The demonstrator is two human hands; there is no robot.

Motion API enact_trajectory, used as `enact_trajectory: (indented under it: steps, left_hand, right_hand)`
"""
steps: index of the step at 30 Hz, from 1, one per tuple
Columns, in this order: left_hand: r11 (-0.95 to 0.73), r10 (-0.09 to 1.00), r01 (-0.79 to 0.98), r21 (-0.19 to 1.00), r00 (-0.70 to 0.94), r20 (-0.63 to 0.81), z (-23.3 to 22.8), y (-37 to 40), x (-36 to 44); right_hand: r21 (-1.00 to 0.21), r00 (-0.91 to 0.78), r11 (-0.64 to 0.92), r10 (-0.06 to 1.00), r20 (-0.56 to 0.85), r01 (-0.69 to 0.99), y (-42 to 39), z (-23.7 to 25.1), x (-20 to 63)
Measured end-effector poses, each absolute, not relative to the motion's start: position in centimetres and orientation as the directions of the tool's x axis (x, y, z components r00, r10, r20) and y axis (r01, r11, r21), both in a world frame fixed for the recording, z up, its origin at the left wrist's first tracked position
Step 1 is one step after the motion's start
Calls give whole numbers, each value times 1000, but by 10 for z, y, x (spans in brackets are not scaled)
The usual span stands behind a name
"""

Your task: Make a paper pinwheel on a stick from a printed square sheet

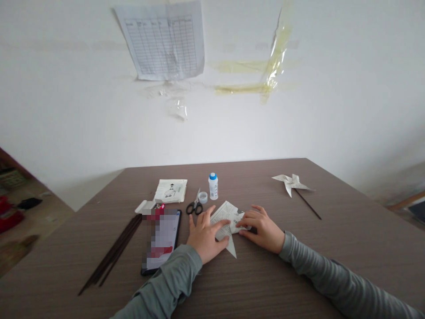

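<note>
Head view, looking down at a brown wood-grain tabletop [265,283] set against a white wall. At the near centre lies a folded paper [229,219], printed with small text too fine to read, with one pointed corner aimed toward the viewer. Both hands rest on it. Left hand [205,239] lies flat, palm down, fingers [215,228] spread across the paper's left part. Right hand [264,228] presses the paper's right edge, its fingers held close together and curled onto the fold. Both arms wear grey-green striped sleeves.

Just behind the paper stands a small white bottle [213,186] with a blue cap; its label cannot be read, and what it holds cannot be seen. Beside the bottle sits a small tape roll [203,197], touching or nearly touching black-handled scissors [195,206]. Left of the hands lies a phone [162,241], screen up and blurred. A small red thing shows at its top edge, next to a small white box [145,206]. Behind these lies a booklet [171,190] with a printed figure on the cover, wording too small to read. Thin dark sticks [113,254] lie in a bundle left of the phone.

Well apart on the right, a finished paper pinwheel [292,182] on a dark stick lies on the tabletop.

On the wall above hangs a printed table sheet [164,40], unreadable, and strips of yellowed tape [265,75].
</note>
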State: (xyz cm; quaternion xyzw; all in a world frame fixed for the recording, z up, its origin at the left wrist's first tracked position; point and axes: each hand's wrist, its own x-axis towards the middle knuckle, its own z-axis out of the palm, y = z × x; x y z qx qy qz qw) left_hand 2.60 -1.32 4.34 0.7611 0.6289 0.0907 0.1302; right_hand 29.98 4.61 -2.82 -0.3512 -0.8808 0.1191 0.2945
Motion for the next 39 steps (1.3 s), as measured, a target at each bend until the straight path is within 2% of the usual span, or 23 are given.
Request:
enact_trajectory:
  steps: [7,30,39]
  left_hand:
    - [-187,981,923,338,196,7,38,-12,24]
    - [-186,977,930,317,209,-39,43,-13,25]
    - [-163,982,926,341,187,-37,43,-12,26]
  right_hand:
    - [-417,-574,722,692,437,553,47,-30,300]
    - [-457,-558,704,710,430,543,44,-23,297]
    - [-418,-561,716,698,445,559,43,-24,297]
